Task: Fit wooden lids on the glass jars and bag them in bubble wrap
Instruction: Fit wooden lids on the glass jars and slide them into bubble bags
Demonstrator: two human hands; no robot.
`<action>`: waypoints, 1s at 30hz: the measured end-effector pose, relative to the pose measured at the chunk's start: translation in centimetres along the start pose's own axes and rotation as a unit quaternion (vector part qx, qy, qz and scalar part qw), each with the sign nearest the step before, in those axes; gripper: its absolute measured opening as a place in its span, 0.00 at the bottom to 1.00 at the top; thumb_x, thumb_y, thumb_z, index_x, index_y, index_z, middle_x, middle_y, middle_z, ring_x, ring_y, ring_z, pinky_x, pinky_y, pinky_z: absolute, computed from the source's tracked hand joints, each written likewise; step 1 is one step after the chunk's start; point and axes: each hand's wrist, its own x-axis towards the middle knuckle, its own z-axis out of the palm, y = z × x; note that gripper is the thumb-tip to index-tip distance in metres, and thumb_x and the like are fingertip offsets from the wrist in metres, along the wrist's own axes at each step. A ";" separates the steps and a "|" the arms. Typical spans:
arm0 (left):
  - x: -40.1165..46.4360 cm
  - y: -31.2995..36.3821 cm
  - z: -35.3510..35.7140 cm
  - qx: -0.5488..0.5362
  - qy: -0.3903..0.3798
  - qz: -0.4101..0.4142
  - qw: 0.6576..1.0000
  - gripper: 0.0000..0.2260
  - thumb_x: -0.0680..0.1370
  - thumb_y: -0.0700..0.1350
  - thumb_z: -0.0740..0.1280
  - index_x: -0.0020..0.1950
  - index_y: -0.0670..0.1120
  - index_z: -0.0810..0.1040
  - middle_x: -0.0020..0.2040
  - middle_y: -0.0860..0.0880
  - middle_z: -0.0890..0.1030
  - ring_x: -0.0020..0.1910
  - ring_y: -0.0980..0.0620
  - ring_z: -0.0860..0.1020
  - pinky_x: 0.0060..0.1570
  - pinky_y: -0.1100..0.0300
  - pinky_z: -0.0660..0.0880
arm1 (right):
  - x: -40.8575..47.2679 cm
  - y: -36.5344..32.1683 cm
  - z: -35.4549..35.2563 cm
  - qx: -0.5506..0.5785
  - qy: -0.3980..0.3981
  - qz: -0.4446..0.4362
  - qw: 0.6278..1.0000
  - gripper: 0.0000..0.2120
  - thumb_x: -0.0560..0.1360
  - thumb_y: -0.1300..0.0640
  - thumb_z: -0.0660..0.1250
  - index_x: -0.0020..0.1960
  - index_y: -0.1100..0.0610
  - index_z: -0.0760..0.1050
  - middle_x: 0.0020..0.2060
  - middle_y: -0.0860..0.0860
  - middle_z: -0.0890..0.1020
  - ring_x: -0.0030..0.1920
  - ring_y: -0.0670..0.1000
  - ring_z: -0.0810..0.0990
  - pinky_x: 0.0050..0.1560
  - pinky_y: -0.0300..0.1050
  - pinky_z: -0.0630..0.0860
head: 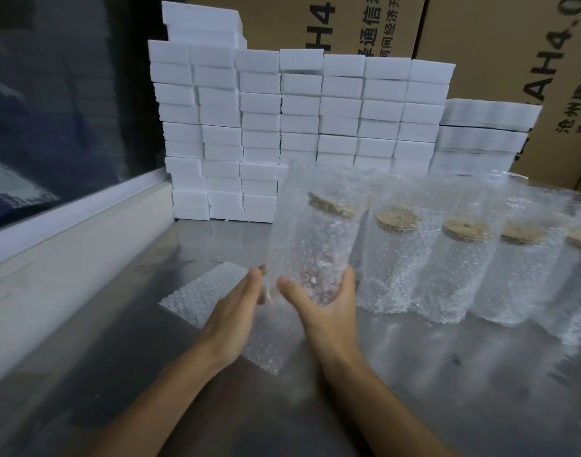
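Note:
A glass jar with a wooden lid [332,203] stands inside a clear bubble wrap bag [315,232], tilted slightly left above the metal table [414,374]. My right hand [325,301] cups the bag's bottom from the right, thumb across the front. At the bag's lower left edge my left hand [239,311] touches it with its fingertips. To the right stands a row of several bagged jars [401,258], each with a round wooden lid showing through the wrap. A flat stack of empty bubble wrap bags [200,291] lies under my left hand.
White foam blocks [282,127] are stacked in a wall at the back of the table. Brown cardboard cartons [513,44] rise behind them. A white ledge [68,232] runs along the left side beside dark glass.

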 end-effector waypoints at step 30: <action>1.3 -2.6 -3.4 0.463 0.131 -0.032 0.876 0.13 0.78 0.47 0.61 0.60 0.52 0.78 0.56 0.51 0.77 0.53 0.48 0.77 0.55 0.55 0.73 | 8.4 5.0 -1.4 -0.245 0.103 0.026 0.964 0.49 0.67 0.46 0.79 0.78 0.57 0.54 0.72 0.56 0.70 0.72 0.58 0.70 0.72 0.59 0.69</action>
